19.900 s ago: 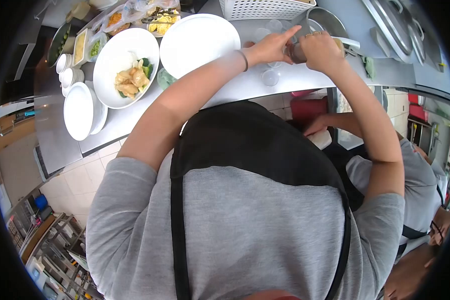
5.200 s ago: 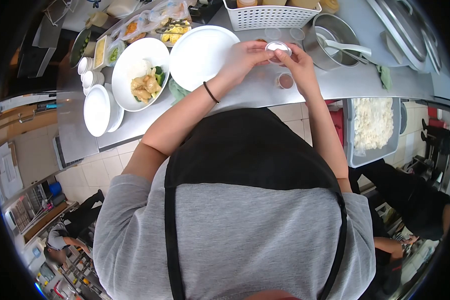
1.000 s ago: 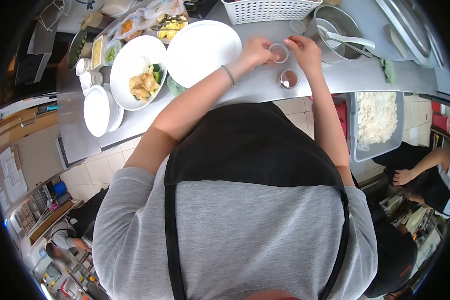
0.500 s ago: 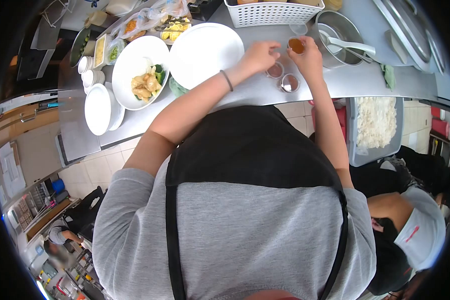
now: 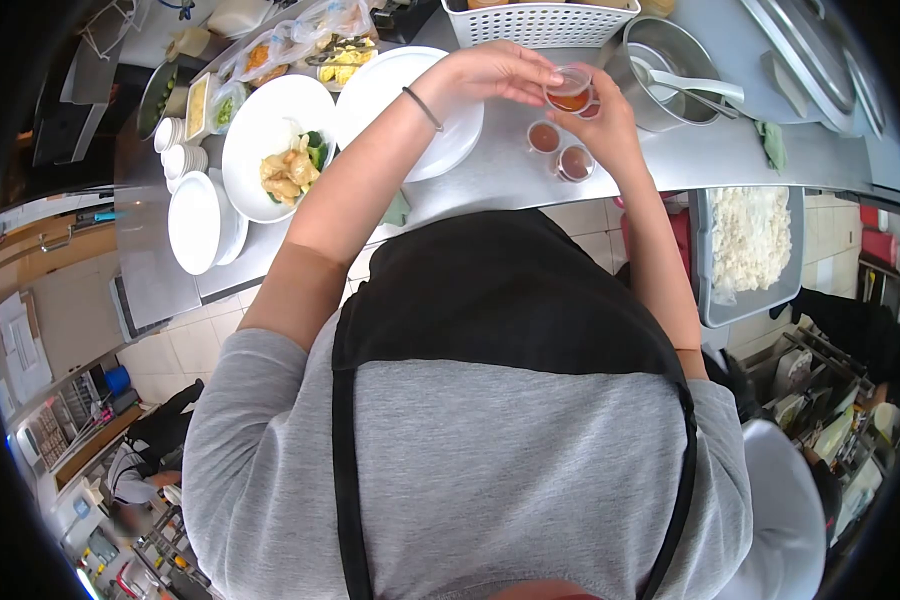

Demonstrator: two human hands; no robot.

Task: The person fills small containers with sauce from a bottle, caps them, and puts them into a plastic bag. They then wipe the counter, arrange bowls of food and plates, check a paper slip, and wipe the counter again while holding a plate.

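Observation:
My left hand [image 5: 505, 74] reaches across the white plates with its fingertips at the rim of a small clear cup of orange-red sauce [image 5: 568, 100]. Whether they pinch the cup or a clear lid at its top cannot be made out. My right hand [image 5: 608, 118] grips this cup from the right side. Another sauce cup [image 5: 591, 108] shows partly behind its fingers. On the counter just below, two small clear cups of reddish-brown sauce [image 5: 543, 137] [image 5: 575, 163] stand close together.
A white plate [image 5: 410, 110] and a bowl with chicken and greens [image 5: 253, 125] are at left, near stacked white bowls [image 5: 195, 220]. A white basket [image 5: 540, 27] and metal pot [image 5: 675, 65] stand behind. A rice tub [image 5: 705, 270] and another person's sleeve [image 5: 782, 500] are at right.
My left hand has moved up and right to the sauce cup. My right hand has shifted slightly left with the cup. The other person at right has moved lower and mostly out of view.

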